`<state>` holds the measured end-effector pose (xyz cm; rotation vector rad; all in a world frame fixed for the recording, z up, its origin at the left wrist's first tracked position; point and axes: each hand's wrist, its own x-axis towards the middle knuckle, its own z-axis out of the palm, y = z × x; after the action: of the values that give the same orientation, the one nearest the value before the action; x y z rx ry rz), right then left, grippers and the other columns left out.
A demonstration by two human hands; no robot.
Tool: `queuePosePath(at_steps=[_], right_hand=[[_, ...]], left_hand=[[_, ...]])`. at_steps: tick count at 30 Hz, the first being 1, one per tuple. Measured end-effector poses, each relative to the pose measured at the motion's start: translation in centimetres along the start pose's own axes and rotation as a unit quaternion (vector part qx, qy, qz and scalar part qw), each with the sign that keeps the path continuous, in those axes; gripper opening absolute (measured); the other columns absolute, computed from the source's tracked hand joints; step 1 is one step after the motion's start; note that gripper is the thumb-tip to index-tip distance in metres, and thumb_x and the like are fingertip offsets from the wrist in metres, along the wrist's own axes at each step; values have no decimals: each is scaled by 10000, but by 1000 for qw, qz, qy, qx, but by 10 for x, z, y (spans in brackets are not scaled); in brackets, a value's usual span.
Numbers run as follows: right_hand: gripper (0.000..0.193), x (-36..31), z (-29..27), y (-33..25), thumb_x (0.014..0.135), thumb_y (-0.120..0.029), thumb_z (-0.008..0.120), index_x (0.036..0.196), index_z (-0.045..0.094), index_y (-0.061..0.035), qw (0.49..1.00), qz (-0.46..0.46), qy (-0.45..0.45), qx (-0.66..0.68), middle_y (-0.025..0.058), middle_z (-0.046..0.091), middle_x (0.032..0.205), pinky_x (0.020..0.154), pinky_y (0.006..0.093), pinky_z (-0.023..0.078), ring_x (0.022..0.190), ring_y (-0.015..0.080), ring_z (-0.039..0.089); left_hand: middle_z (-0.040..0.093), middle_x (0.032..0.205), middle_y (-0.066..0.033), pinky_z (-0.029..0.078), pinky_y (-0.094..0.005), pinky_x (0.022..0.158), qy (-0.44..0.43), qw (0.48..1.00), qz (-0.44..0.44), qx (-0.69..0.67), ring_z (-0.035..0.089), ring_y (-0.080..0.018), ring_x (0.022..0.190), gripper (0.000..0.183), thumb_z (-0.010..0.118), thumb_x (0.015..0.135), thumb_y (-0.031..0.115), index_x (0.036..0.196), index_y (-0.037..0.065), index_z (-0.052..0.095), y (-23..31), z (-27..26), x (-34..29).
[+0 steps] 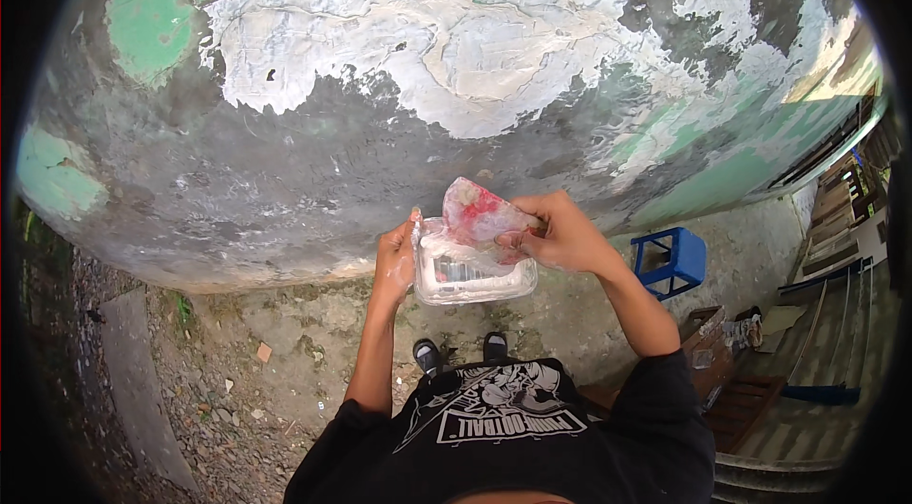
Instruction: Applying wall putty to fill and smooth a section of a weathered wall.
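Observation:
A clear plastic container (478, 293) smeared with white paste is in front of me, with its left wall gripped by my left hand (395, 257). My right hand (560, 233) pinches a flat red scraper (480, 212) coated in white paste and tilted over the container. The scraper's lower edge is at the container's opening. Beyond my hands stands a wall (313, 162) with rough white filler (456, 29) spread across its upper part, grey patches below and flaking green paint.
A blue plastic stool (671, 263) stands to the right near the wall's foot. Wooden pieces (746, 409) lie at the lower right. Gravel (218, 390) and a flat slab (142, 380) cover the ground at left. My sandalled feet (427, 355) are on the concrete.

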<state>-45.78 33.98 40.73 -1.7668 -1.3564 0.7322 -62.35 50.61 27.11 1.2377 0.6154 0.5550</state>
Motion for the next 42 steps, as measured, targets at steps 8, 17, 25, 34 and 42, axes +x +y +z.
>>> queuePosePath(at_steps=[8, 17, 25, 34, 42], right_hand=[[312, 10, -27, 43, 854, 9, 653, 1161, 602, 32, 880, 18, -43, 473, 40, 682, 1038, 823, 230, 487, 909, 64, 632], [247, -10, -68, 3, 875, -21, 656, 1117, 630, 20, 963, -92, 53, 247, 24, 684, 1000, 810, 247, 509, 846, 97, 637], [176, -8, -64, -30, 798, -56, 704, 969, 660, -50, 969, -174, 34, -174, 114, 665, 738, 585, 353, 479, 660, 207, 644], [156, -15, -19, -27, 756, -69, 658, 906, 621, -91, 918, -181, 29, -351, 102, 662, 753, 554, 443, 471, 672, 347, 638], [153, -19, -22, -22, 756, -39, 643, 906, 639, -70, 936, -166, 27, -308, 136, 665, 779, 610, 443, 477, 729, 352, 645]], left_hand=[[628, 698, -67, 553, -328, 425, -21, 997, -41, -66, 595, -139, 534, 510, 521, 959, 481, 914, -7, 662, 23, 21, 12], [643, 796, -150, 582, -364, 450, -62, 995, -37, -70, 612, -190, 536, 595, 560, 913, 537, 996, -46, 647, 55, 35, 22], [656, 790, -132, 575, -331, 459, -49, 998, 27, -22, 636, -181, 571, 570, 521, 944, 516, 995, -37, 649, 68, 43, 28], [676, 803, -96, 544, -282, 552, -33, 998, 23, -39, 629, -131, 631, 520, 498, 982, 456, 963, -37, 665, 49, 40, 19], [667, 777, -55, 516, -275, 536, -8, 998, 65, -4, 599, -106, 613, 499, 486, 994, 440, 953, -21, 675, 27, 36, 19]])
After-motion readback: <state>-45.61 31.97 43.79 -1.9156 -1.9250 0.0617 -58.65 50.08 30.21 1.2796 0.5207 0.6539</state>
